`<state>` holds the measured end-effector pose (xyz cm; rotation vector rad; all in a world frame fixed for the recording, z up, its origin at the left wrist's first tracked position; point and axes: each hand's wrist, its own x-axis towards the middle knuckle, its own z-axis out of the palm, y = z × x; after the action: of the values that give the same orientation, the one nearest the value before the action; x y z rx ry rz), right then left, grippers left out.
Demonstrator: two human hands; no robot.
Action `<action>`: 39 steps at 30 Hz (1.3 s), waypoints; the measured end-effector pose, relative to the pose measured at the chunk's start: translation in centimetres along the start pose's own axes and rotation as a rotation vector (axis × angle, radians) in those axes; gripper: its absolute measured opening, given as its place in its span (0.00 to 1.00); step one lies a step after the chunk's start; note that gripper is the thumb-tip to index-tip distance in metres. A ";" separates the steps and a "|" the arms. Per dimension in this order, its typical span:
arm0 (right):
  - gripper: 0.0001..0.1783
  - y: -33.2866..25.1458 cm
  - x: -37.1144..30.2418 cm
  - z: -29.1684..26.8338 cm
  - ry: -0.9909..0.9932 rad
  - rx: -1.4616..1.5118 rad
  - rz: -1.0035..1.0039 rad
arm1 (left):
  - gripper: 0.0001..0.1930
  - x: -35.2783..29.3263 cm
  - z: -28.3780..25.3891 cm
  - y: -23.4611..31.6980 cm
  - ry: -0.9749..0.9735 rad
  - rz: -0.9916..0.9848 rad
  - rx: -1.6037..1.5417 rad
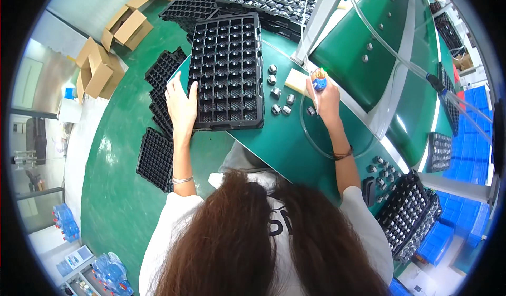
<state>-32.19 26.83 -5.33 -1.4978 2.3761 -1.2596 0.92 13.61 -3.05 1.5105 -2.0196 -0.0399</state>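
My left hand (182, 105) grips the left edge of a black compartment tray (226, 74), thumb near the rim and fingers along its outer side. The tray lies tilted on the green table, its small pockets in rows, many with a small part in them. My right hand (328, 96) is closed round a pen-like dispenser (319, 80) with a blue and yellow top and a pale pointed tip. A clear tube hangs close by it. Near the tip lies one small metal part (311, 111); several more metal parts (275, 92) stand between tray and hand. Beside that hand is a pale yellow block (297, 80).
Filled trays (263, 3) are stacked at the far edge. A conveyor belt (348, 74) runs along the right, behind a metal post (320, 22). More filled trays (403, 206) stand at lower right. Black trays (155, 159) and cardboard boxes (95, 69) are on the left floor.
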 end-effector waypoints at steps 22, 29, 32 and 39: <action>0.29 3.4 -2.6 -3.6 -0.169 0.338 0.127 | 0.14 -3.5 -8.5 -16.7 0.361 -0.493 -0.513; 0.32 2.0 -2.4 -0.6 -0.093 0.270 0.085 | 0.21 -10.5 -6.4 -27.6 0.483 -0.722 0.103; 0.29 0.6 -2.0 0.0 -0.079 0.311 0.144 | 0.22 -8.8 -1.7 -28.6 0.396 -0.736 0.080; 0.22 -0.2 -0.8 1.2 -0.042 0.371 0.176 | 0.20 -3.3 10.0 -31.4 0.289 -0.656 0.182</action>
<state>-31.16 26.69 -6.27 -1.1665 2.0477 -1.5028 23.67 2.28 -24.33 2.1004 -1.2682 0.0955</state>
